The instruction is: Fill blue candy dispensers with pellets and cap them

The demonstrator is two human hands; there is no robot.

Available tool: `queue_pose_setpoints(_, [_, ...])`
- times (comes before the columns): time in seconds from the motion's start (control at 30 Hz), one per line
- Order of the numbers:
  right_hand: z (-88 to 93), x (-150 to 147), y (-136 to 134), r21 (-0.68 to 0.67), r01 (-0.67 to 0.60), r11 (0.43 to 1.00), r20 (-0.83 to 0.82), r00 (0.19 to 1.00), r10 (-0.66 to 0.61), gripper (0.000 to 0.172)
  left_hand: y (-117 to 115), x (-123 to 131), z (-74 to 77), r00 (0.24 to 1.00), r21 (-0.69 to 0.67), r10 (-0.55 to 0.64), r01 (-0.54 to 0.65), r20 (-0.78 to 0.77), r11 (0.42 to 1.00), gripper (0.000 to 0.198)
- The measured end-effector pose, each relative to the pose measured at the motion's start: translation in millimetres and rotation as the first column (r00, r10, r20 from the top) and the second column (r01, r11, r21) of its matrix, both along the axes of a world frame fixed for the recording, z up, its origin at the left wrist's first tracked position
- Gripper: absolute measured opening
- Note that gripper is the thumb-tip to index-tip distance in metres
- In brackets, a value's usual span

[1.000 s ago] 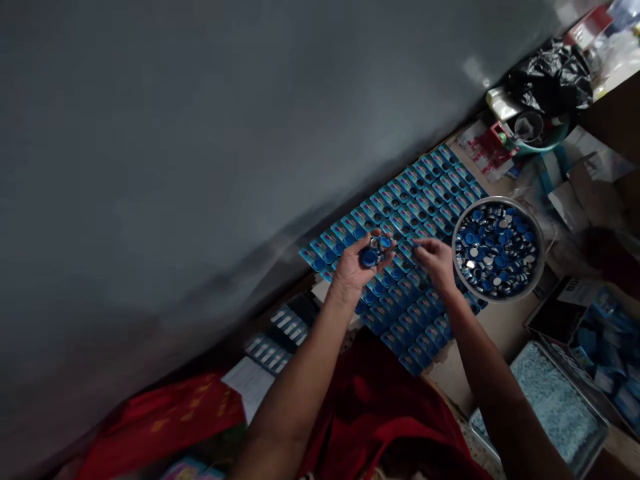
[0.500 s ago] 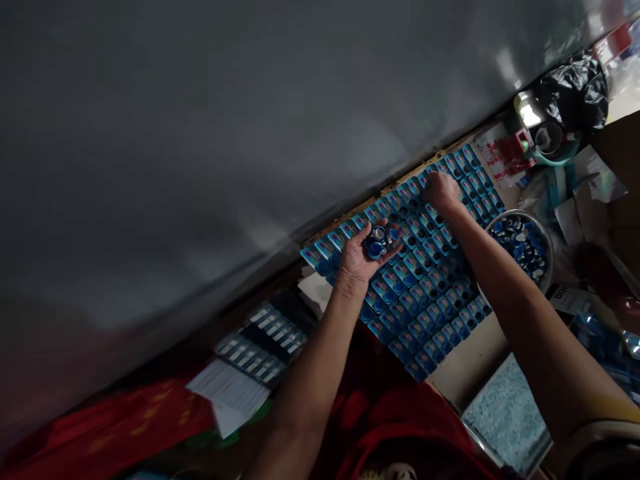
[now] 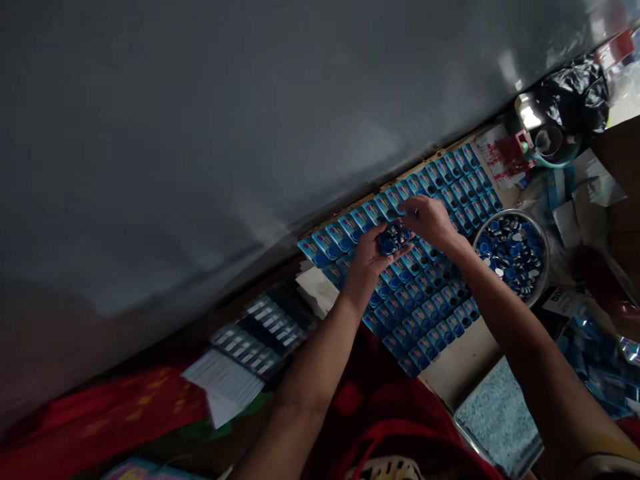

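Observation:
My left hand (image 3: 376,257) is cupped palm up and holds several small blue caps (image 3: 391,239). It hovers over rows of blue cards (image 3: 425,293) laid out on a board by the grey wall. My right hand (image 3: 427,220) is just right of the left palm, its fingers bent and its fingertips at the pile of caps. Whether it pinches a cap I cannot make out.
A metal bowl (image 3: 543,235) full of blue and silver caps stands to the right of the cards. Behind it are a black plastic bag (image 3: 575,87) and a teal cup (image 3: 553,143). A tray with a pale blue mat (image 3: 500,417) lies near right. Red cloth (image 3: 365,407) covers my lap.
My right hand has drawn back from the far row of cards to the caps in my left palm. My left hand has barely moved.

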State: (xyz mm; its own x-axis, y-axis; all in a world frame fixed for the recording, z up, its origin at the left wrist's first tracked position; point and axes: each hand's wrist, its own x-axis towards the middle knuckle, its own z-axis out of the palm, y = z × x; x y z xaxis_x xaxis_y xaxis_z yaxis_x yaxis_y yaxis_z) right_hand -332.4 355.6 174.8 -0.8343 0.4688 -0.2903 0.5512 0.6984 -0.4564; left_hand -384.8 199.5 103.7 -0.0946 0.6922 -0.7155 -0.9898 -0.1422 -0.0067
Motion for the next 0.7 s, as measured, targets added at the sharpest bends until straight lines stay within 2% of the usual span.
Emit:
queue_pose_setpoints(0.1, [2.1, 23, -21, -0.125, 0.018, 0.992, -0.026, 0.999, -0.021, 0.026, 1, 5, -4.6, 0.999, -0.085, 0.047, -0.046, 0.001, 0.995, 0.016])
queue_pose_setpoints(0.23, [-5.1, 43, -30, -0.193, 0.007, 0.981, -0.018, 1.000, -0.011, 0.041, -1, 7, -8.5, 0.999, -0.128, -0.014, 0.019, 0.044, 0.992, 0.016])
queue_pose_setpoints(0.43, [-22.4, 50, -22, -0.266, 0.099, 0.959, -0.056, 0.991, -0.118, 0.028, -6, 2, -7.4, 0.999, -0.080, -0.044, 0.046, 0.032, 0.996, 0.023])
queue_pose_setpoints(0.57, [-37.6, 54, -28, -0.276, 0.192, 0.942, -0.080, 0.972, -0.222, 0.022, -3, 2, -4.3, 0.997, -0.093, -0.052, 0.057, 0.054, 0.994, 0.025])
queue_pose_setpoints(0.7, [-44.9, 57, -35, -0.378, 0.291, 0.879, -0.172, 0.911, -0.376, 0.014, 0, 4, -2.2, 0.997, -0.108, -0.036, 0.044, 0.068, 0.993, 0.023])
